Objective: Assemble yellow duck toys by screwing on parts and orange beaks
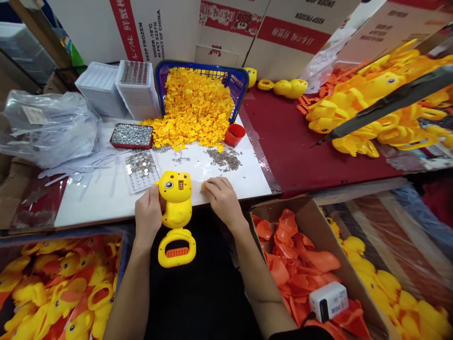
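My left hand (148, 215) is closed round the side of a yellow plastic duck toy (176, 208), held upright at the near edge of the white board (106, 203). The toy has an eye, an open square slot near its top and a ring handle with an orange insert (177, 250) hanging below. My right hand (222, 198) rests on the board just right of the toy, fingers curled and pinched on a small yellow piece I can barely see. Loose metal screws (224, 159) lie scattered just beyond it.
A blue basket (237, 80) spills small yellow parts (193, 111). Beside it stand a red cup (234, 134), a red tray of screws (131, 135), a white grid tray of metal discs (140, 167) and stacked white trays (138, 89). Boxes of orange beaks (297, 264) and yellow ducks (53, 288) flank my lap.
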Demonstrator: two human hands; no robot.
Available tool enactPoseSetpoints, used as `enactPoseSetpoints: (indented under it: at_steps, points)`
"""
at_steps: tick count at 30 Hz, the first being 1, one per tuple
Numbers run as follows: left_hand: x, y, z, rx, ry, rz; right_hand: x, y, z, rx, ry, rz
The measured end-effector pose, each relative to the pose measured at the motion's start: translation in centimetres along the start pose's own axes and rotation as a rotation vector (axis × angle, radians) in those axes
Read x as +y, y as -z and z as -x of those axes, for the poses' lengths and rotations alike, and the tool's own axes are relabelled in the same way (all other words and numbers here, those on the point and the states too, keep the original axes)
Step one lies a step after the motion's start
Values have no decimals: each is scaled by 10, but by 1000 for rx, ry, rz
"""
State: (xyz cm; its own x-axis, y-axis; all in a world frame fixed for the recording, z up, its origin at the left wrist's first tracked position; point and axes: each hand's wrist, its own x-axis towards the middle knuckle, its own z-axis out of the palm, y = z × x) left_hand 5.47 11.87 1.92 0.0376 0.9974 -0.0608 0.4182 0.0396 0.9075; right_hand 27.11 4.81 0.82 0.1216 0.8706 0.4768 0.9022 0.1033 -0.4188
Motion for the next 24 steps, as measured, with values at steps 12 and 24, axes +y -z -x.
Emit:
enactPoseSetpoints:
  at_steps: [12, 24]
  points:
    - [15, 0, 3, 33, -11, -147, -56, -19, -30, 296, 43, -507]
    - [16, -22, 17, 63, -862, -206, -55, -12, -7, 371, -130, -638]
